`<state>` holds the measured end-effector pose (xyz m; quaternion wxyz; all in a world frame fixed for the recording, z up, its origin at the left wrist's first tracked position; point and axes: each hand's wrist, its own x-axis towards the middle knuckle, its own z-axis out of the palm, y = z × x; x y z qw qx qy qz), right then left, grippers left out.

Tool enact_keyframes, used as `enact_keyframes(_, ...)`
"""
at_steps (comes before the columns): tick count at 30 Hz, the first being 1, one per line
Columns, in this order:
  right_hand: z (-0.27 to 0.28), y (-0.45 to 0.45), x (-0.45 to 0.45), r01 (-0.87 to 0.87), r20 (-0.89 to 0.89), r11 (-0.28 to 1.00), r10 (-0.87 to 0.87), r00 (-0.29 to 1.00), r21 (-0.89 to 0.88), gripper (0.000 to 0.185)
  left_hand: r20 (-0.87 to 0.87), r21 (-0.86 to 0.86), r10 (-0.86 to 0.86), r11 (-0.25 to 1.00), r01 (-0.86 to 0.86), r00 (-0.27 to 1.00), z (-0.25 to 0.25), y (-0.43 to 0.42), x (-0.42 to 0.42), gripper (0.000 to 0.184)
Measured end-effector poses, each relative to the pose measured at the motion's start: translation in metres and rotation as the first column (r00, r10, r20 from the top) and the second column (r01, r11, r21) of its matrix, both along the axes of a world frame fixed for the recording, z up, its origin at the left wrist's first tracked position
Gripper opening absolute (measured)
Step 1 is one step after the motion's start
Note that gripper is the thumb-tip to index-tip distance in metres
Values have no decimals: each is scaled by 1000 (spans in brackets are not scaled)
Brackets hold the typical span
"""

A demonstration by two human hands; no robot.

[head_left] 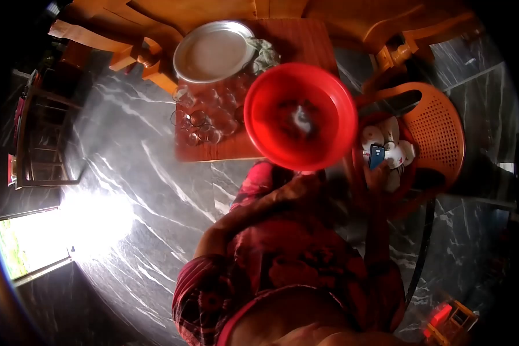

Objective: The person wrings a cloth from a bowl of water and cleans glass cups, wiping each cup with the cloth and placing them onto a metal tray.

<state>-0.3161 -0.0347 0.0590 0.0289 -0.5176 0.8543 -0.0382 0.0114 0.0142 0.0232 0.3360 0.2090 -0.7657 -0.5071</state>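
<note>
My left hand (300, 188) is closed at the near edge of a red plastic basin (345, 138), seemingly gripping its rim; the fingers are partly hidden in shadow. A blurry pale patch shows at the basin's middle. My right hand (377, 177) holds a smartphone (376, 155) with a lit screen, over white bowls and cups (395, 154) stacked in a reddish container on the orange plastic chair (438, 130). Left of the basin, several clear glasses (205, 118) stand on the wooden table (236, 151).
A round metal tray (213, 51) lies at the table's far left, with a crumpled cloth (265, 56) beside it. Wooden furniture (207, 11) lines the back. Bright light from a doorway (32, 242) falls on the dark marbled floor (127, 132). A small wooden stool (454, 320) stands at lower right.
</note>
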Motion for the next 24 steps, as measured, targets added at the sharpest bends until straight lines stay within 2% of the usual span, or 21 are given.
enact_keyframes(1,-3,2,-2,-1,-2,1000,1,1000,5,88,-205,452,31,890,67,978,31,0,9,32)
enact_keyframes(2,-7,4,-1,-2,-9,1000,2,1000,-16,87,24,-21,-28,999,28,999,32,-4,14,34)
enact_keyframes(3,-10,4,-1,-3,-17,999,2,1000,-39,87,252,-487,30,868,100,967,31,-8,19,37)
enact_keyframes(4,0,5,8,-5,-15,999,4,1000,-36,87,253,-485,31,869,99,967,47,-9,26,37)
enact_keyframes(6,29,10,29,-126,-165,957,84,983,-261,76,258,-283,-27,954,102,966,84,-6,39,28)
enact_keyframes(7,53,7,40,-128,-165,958,86,983,-259,76,258,-280,-26,955,101,966,99,-7,47,28)
enact_keyframes(8,81,2,53,-200,-62,908,191,980,-369,66,-64,230,-58,971,71,996,113,-8,57,26)
enact_keyframes(9,100,-2,65,-246,32,842,297,954,-480,56,-350,665,79,723,188,933,128,-9,68,24)
enact_keyframes(11,116,-17,85,-282,250,738,520,817,-613,42,-188,588,216,806,-66,958,163,-26,93,23)
enact_keyframes(12,125,-27,100,-303,304,715,586,751,-629,38,-155,613,394,758,-224,906,168,-34,100,23)
enact_keyframes(13,126,-34,117,-290,431,761,589,683,-581,36,-119,631,556,682,-370,823,170,-41,106,24)
enact_keyframes(14,143,-39,141,-356,459,745,641,615,-564,35,-56,548,635,665,-508,771,168,-49,116,24)
enact_keyframes(16,157,-60,172,-602,65,577,750,659,-552,40,22,397,791,555,-731,612,168,-53,125,28)
enact_keyframes(17,164,-65,184,-620,48,615,728,684,-487,42,40,337,860,468,-817,509,171,-54,127,31)
enact_keyframes(18,155,-73,188,-589,83,624,719,690,-513,45,157,200,883,411,-889,443,128,-53,145,34)
enact_keyframes(19,143,-83,193,-557,120,632,712,692,-539,48,149,194,883,414,-889,444,121,-51,143,34)
enact_keyframes(20,140,-91,202,-555,119,630,712,692,-543,48,184,316,889,350,-882,419,118,-44,137,41)
enact_keyframes(21,138,-96,213,-638,88,617,747,659,-462,52,225,432,888,278,-858,400,117,-37,131,48)
enact_keyframes(22,133,-100,220,-710,64,599,779,624,-371,57,183,686,835,269,-676,518,124,-33,123,61)
enact_keyframes(23,116,-103,223,-705,65,605,774,630,-370,57,17,848,811,298,-439,584,116,-30,116,56)
enact_keyframes(24,94,-109,226,-799,64,536,839,541,-272,61,73,901,772,220,-373,632,105,-32,109,52)
